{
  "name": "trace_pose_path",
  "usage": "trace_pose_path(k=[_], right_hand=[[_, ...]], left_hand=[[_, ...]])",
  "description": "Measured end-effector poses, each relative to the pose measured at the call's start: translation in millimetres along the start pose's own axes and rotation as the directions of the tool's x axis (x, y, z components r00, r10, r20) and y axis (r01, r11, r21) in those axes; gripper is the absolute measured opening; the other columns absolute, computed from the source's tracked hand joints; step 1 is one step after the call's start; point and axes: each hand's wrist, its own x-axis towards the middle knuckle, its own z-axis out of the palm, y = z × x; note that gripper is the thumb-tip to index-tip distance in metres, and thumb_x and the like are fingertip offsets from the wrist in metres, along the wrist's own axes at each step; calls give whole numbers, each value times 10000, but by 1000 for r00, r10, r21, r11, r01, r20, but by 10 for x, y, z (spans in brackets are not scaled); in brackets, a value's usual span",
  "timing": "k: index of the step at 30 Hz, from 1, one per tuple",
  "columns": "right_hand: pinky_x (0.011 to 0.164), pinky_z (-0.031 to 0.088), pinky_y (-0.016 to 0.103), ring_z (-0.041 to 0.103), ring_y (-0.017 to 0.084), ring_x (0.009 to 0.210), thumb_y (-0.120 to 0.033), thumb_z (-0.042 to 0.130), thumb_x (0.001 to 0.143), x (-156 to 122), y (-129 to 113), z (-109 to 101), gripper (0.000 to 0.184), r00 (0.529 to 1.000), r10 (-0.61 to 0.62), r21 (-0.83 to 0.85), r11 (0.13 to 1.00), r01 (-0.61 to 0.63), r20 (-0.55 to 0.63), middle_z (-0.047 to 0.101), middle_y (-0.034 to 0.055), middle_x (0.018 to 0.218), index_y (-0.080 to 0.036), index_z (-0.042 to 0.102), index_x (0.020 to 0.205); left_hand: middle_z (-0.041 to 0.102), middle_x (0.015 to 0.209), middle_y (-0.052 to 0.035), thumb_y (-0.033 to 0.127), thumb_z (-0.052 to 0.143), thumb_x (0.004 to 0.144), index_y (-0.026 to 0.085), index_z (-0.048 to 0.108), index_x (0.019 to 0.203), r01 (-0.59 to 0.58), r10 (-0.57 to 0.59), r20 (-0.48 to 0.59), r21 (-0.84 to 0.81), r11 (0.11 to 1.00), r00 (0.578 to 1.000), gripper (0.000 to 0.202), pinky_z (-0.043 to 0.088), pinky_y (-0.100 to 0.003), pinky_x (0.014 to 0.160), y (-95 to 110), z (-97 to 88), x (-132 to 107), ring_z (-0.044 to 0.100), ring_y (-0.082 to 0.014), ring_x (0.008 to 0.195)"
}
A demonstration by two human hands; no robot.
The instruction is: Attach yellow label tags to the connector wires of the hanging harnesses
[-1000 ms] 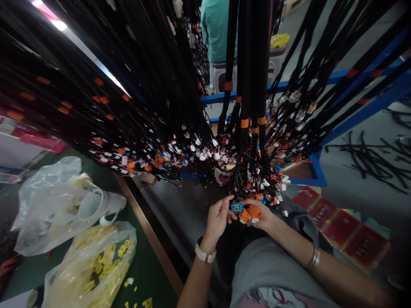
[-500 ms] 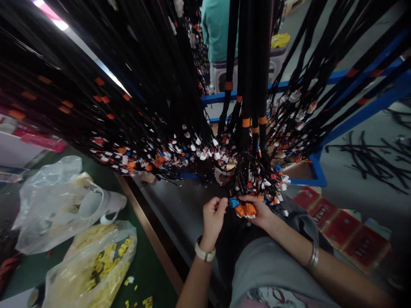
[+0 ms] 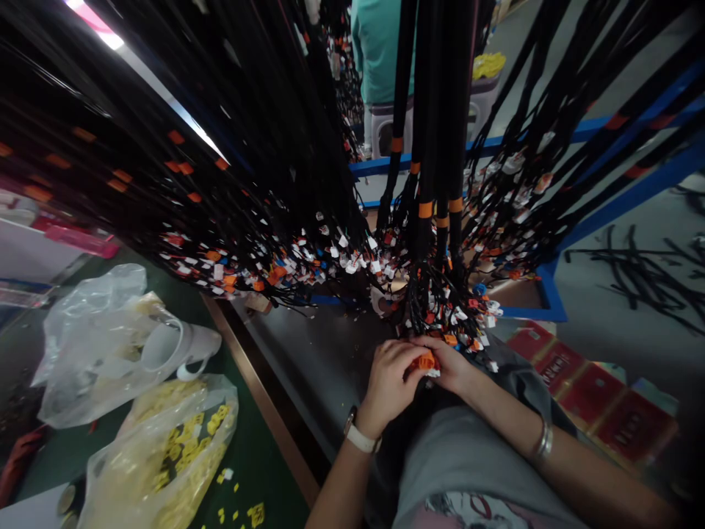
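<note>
Orange wire connectors [image 3: 427, 361] with white parts sit between my two hands, just above my lap. My left hand [image 3: 392, 378] is closed over them, thumb and fingers pinching from the left side. Around the same cluster from the right, my right hand [image 3: 449, 364] is curled, its fingers partly hidden behind the connectors. Just beyond my hands hangs a wire harness bundle [image 3: 435, 294], its black branches ending in white, orange, blue and red connectors. The blue connector is covered by my left hand.
Many black harnesses [image 3: 247, 147] hang at the left and ahead, over a blue frame [image 3: 551, 294]. On the green table [image 3: 264, 455] lie plastic bags [image 3: 181, 470] of yellow parts and a white mug [image 3: 181, 345]. Red cardboard [image 3: 584, 382] lies on the floor; a person [image 3: 382, 51] is ahead.
My left hand has moved right, from beside the blue connector onto the orange connectors, covering the blue one. My right hand stays around the cluster. The whole view has shifted slightly.
</note>
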Motion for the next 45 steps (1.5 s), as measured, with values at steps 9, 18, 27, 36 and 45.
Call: trace_pose_path(k=[9, 18, 27, 36, 45], right_hand=[[576, 531, 251, 643, 145, 564, -267, 683, 731, -186, -57, 134, 127, 999, 42, 44, 998, -42, -19, 690, 31, 648, -145, 650, 746], [573, 527, 227, 654, 145, 599, -101, 713, 636, -224, -16, -63, 166, 999, 21, -24, 1000, -20, 46, 709, 33, 731, -159, 670, 785], [587, 541, 221, 658, 136, 614, -127, 746, 622, -212, -71, -26, 219, 996, 90, -6, 996, -90, -9, 702, -3, 715, -177, 657, 816], [547, 543, 250, 656, 165, 621, -170, 742, 636, -174, -118, -184, 176, 995, 94, -74, 993, -95, -24, 715, 17, 758, -197, 673, 795], [575, 554, 224, 665, 154, 628, -198, 766, 607, -229, -141, -152, 220, 997, 73, -125, 990, -72, 3, 722, -2, 749, -214, 683, 810]], left_hand=[[573, 1144, -72, 186, 497, 848, 256, 561, 1164, 45, -63, -102, -169, 985, 993, 330, 376, -402, 971, -74, -120, 1, 480, -205, 1103], [525, 1217, -91, 245, 531, 835, 266, 543, 1189, 24, -25, -23, -50, 998, 999, 355, 359, -429, 1001, -91, -200, -2, 444, -228, 1165], [589, 1184, -83, 332, 504, 837, 216, 519, 1200, 393, -382, -103, 346, 852, 918, 381, 407, -367, 937, -83, -1056, -457, 539, -229, 1082], [700, 900, -84, 242, 455, 802, 174, 635, 881, 909, -881, -383, 401, 113, 279, 208, 441, -272, 723, -235, -1699, -2090, 638, -227, 882], [668, 703, -27, 285, 580, 683, 176, 577, 744, 949, -887, -402, 294, 111, 228, 124, 405, -224, 561, -337, -1329, -2408, 625, -173, 659]])
